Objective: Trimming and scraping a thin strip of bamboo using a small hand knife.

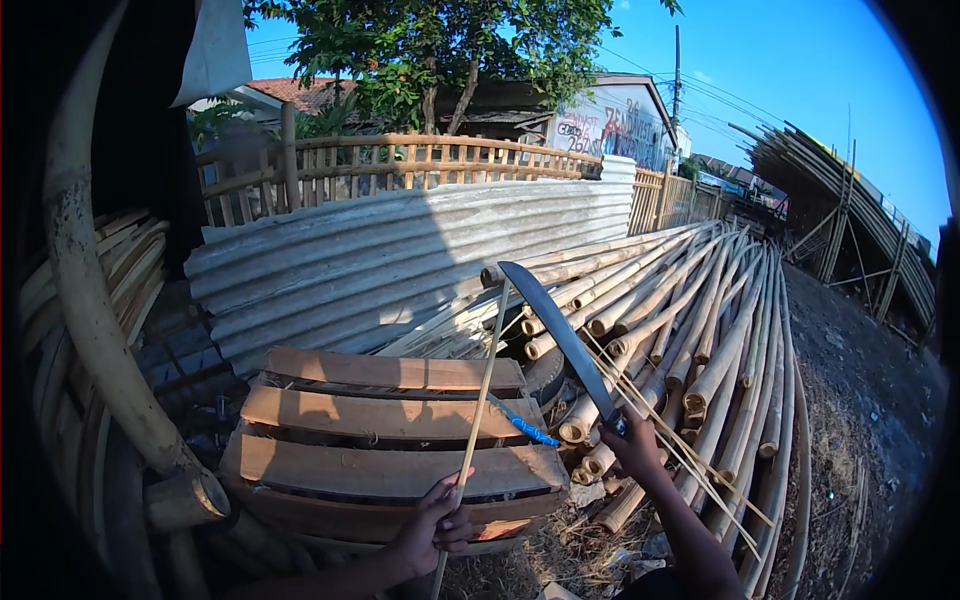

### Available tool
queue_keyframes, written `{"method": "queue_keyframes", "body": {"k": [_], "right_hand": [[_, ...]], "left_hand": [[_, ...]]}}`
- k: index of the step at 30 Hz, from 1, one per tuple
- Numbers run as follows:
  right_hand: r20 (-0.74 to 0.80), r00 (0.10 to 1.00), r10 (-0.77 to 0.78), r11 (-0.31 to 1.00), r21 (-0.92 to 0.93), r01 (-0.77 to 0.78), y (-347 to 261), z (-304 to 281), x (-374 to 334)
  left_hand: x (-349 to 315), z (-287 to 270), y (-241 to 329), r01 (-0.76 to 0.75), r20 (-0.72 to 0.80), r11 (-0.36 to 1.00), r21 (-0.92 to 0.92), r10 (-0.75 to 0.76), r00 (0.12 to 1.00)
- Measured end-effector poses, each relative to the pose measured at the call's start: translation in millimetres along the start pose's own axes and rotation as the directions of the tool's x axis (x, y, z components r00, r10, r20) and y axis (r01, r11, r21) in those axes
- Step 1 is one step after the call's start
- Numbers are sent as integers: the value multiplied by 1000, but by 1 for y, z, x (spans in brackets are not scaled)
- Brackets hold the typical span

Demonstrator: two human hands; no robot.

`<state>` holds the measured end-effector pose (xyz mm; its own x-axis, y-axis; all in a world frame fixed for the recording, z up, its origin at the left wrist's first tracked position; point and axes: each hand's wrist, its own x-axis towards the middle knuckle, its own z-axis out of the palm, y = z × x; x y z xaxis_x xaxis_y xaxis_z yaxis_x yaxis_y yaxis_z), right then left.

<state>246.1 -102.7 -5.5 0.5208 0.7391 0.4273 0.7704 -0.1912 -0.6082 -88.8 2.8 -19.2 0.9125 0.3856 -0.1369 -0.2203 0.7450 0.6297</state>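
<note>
My left hand (437,522) is closed round a thin bamboo strip (482,395), which stands nearly upright at the front of a slatted wooden bench. In my right hand (634,440) is the dark handle of a machete (563,335). Its long, broad blade slants up and to the left, and its tip is beside the strip's upper end; whether they touch I cannot tell. A blue-wrapped handle (533,428) of some tool lies at the right side of the slatted wooden bench (370,468).
A big pile of bamboo poles (715,370) stretches away to the right, with thin strips over it. Corrugated sheeting (330,255) and a bamboo fence (400,160) stand behind the bench. A thick bamboo post (90,270) rises close on the left. More poles lean at far right.
</note>
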Motion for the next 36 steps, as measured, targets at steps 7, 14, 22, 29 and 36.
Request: {"method": "queue_keyframes", "body": {"k": [7, 14, 22, 29, 36], "right_hand": [[175, 972, 159, 917, 338, -211, -26, 8, -11], [571, 771, 283, 612, 512, -603, -67, -3, -19], [396, 871, 290, 908, 172, -381, -59, -6, -19], [360, 927, -102, 994, 71, 81, -96, 29, -26], [247, 958, -148, 988, 5, 151, -121, 31, 5]], "left_hand": [[-1, 1, 3, -46, -1, 999, 19, 46, 999], [-5, 2, 9, -103, -23, 994, -30, 102, 995], [-12, 5, 25, -136, -82, 991, 0, 136, 987], [-3, 12, 31, -134, -73, 991, 19, 135, 988], [-1, 8, 34, -181, -108, 981, 68, 188, 976]]}}
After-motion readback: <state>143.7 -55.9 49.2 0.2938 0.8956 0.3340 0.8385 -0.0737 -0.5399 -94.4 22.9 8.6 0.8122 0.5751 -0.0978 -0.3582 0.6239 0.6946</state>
